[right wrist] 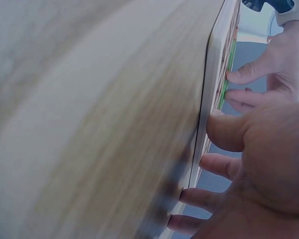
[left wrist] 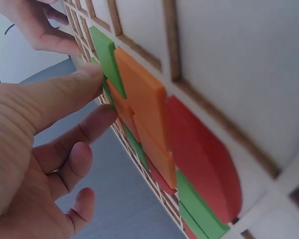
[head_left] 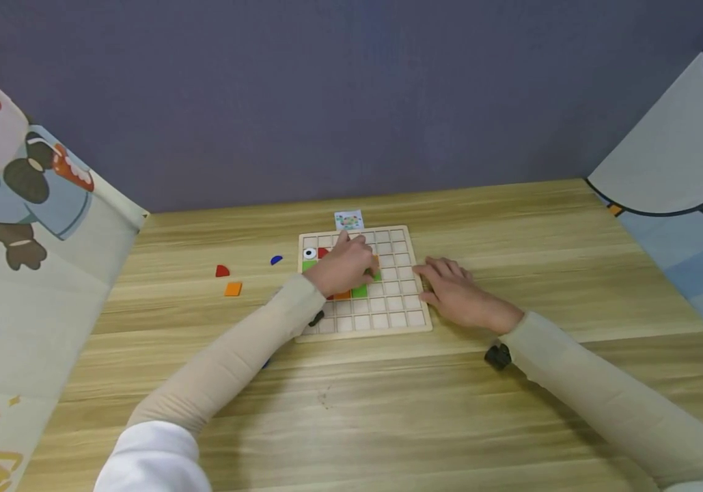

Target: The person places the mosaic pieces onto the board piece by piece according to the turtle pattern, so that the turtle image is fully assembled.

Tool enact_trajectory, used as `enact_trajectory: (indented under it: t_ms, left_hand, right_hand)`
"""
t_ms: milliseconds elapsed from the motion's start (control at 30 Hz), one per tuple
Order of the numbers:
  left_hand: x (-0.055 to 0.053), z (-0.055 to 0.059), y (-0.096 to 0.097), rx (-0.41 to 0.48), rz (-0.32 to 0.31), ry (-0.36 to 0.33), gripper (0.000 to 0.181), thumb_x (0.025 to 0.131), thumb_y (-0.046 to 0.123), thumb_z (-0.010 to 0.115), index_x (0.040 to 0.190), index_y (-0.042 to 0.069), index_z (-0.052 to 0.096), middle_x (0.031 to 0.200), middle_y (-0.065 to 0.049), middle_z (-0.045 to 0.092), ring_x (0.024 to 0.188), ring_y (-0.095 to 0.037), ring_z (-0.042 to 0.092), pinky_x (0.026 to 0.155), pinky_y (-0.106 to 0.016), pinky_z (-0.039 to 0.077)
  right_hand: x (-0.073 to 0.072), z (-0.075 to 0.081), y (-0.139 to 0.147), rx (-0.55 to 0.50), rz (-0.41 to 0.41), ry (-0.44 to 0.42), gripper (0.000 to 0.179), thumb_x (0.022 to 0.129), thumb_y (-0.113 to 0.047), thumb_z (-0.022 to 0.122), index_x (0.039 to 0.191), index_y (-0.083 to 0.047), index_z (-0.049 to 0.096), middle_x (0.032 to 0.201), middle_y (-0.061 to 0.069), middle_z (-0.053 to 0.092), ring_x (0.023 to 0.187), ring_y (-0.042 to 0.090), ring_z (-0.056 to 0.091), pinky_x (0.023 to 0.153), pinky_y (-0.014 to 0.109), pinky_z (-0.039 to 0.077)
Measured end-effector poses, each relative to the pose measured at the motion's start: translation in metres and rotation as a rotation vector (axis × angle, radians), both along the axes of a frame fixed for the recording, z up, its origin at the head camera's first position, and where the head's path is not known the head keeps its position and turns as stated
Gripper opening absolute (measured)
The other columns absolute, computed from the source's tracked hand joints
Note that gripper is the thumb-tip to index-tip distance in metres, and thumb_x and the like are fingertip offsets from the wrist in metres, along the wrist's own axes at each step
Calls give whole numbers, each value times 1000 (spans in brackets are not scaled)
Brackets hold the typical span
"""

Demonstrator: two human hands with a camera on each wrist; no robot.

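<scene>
A wooden grid board [head_left: 397, 326] lies on the table with green, orange and red tiles set in its cells. My left hand [head_left: 343, 265] is over the middle of the board. In the left wrist view, the thumb and forefinger of that hand [left wrist: 45, 114] pinch a green tile [left wrist: 108, 92] at the board's surface; the other fingers are loosely bent. Beside it sit an orange tile [left wrist: 142, 89] and a rounded red piece [left wrist: 204, 159]. My right hand [head_left: 458, 294] rests at the board's right edge, its fingers spread and touching the rim [right wrist: 212, 79].
A small picture card [head_left: 348, 219] lies behind the board. Left of the board are a red quarter-round piece [head_left: 222, 271], an orange square [head_left: 233, 289] and a blue half-round piece [head_left: 276, 260]. A round eye tile [head_left: 309, 253] sits in the board's upper left. A dark wall stands behind the table.
</scene>
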State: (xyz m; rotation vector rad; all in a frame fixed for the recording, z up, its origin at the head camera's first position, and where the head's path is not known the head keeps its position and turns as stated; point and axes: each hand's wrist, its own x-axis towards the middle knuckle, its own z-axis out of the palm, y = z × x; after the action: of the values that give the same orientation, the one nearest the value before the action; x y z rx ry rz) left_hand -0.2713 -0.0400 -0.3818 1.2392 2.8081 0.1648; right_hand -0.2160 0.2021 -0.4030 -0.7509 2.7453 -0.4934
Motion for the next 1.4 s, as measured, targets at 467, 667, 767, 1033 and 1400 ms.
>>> enact_trajectory:
  t_ms: [467,667,767,1033,1400]
  left_hand:
    - [8,8,-27,68,-29,18,8,84,23,73,91,22,77,86,10,65,78,-12,40,72,-36,20]
    - [18,18,-64,122,33,13,11,84,19,73,94,16,76,92,3,68,84,-17,45,72,-39,21]
    - [25,21,-85,136,80,18,18,82,20,75,99,14,75,99,0,68,95,-21,50,73,-40,22]
    - [38,22,-139,173,166,62,24,79,19,78,102,11,75,98,-2,68,92,-21,50,72,-41,23]
    - [70,13,-184,173,155,104,26,73,17,82,98,14,76,90,1,68,81,-17,49,66,-38,19]
  right_hand:
    - [2,2,-1,0,1,19,50,100,-21,49,143,-4,31,147,29,19,133,46,16,97,68,17]
    - [2,1,0,-6,-4,8,50,100,-21,48,143,-4,30,148,28,18,134,47,13,98,68,15]
    - [2,-1,0,-12,-1,17,50,99,-21,49,142,-3,31,147,29,18,133,47,14,97,68,15]
    - [2,0,0,-11,-3,17,50,100,-21,48,143,-3,30,147,29,18,133,46,16,99,66,16]
    - [2,0,1,0,4,5,50,100,-22,47,144,-4,29,148,28,17,134,46,13,99,67,15]
